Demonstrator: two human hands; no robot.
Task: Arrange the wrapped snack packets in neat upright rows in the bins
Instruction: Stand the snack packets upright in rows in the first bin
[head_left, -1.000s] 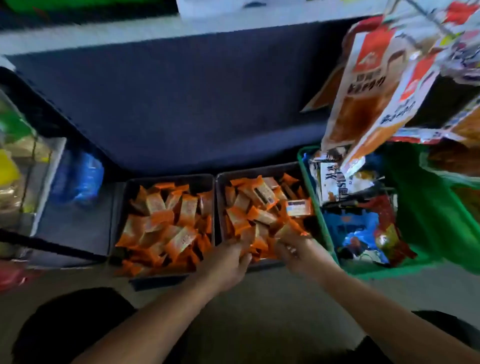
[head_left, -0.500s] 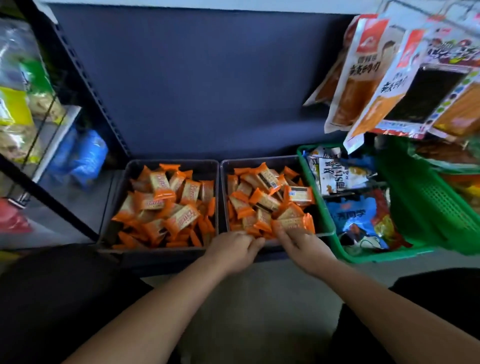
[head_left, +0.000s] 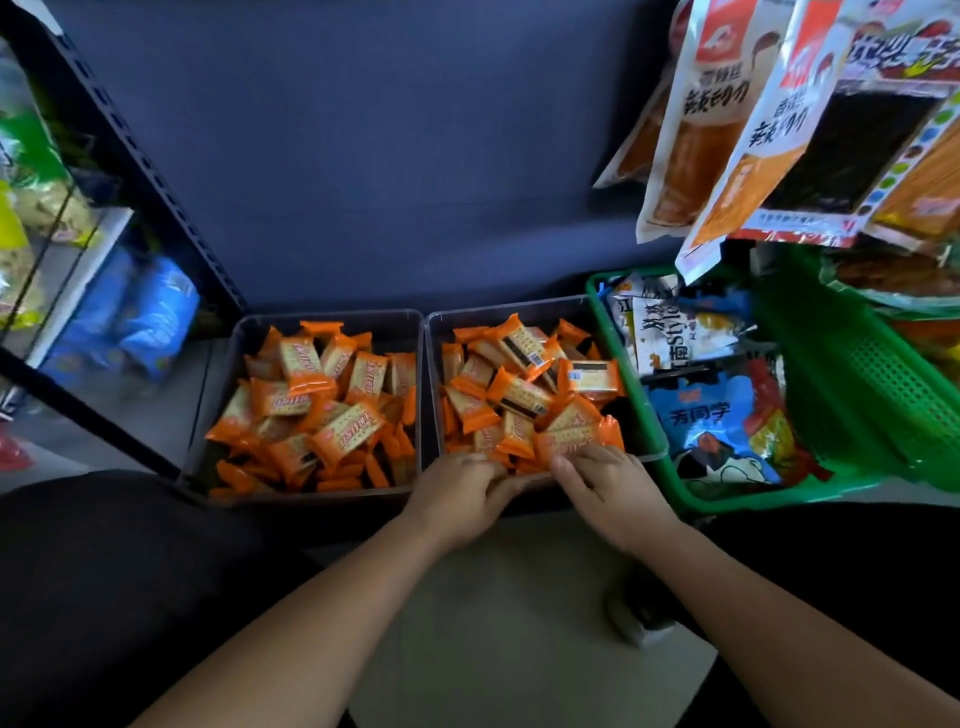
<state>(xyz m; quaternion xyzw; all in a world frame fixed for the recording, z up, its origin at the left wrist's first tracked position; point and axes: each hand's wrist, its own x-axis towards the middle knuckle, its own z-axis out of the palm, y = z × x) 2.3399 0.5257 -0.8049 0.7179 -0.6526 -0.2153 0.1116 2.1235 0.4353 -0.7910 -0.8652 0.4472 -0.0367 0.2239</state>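
Note:
Two dark grey bins stand side by side on a low shelf: the left bin (head_left: 244, 332) and the right bin (head_left: 571, 306). Both hold loose heaps of orange wrapped snack packets, the left heap (head_left: 332, 400) and the right heap (head_left: 524, 395), lying at all angles. My left hand (head_left: 460, 493) reaches over the near edge of the right bin with fingers curled among the front packets. My right hand (head_left: 605, 480) lies beside it, its fingertips touching a packet (head_left: 569, 441) at the front. Whether either hand holds a packet is hidden.
A green basket (head_left: 691, 493) of mixed snack bags stands right of the bins, with another green basket (head_left: 883, 374) beyond. Large snack bags (head_left: 727, 119) hang at upper right. A black shelf post (head_left: 130, 150) and blue packs (head_left: 150, 317) are on the left.
The camera has steadied and moved closer to the bins. Both hands stay at the right bin's near edge, shifted slightly among the front packets.

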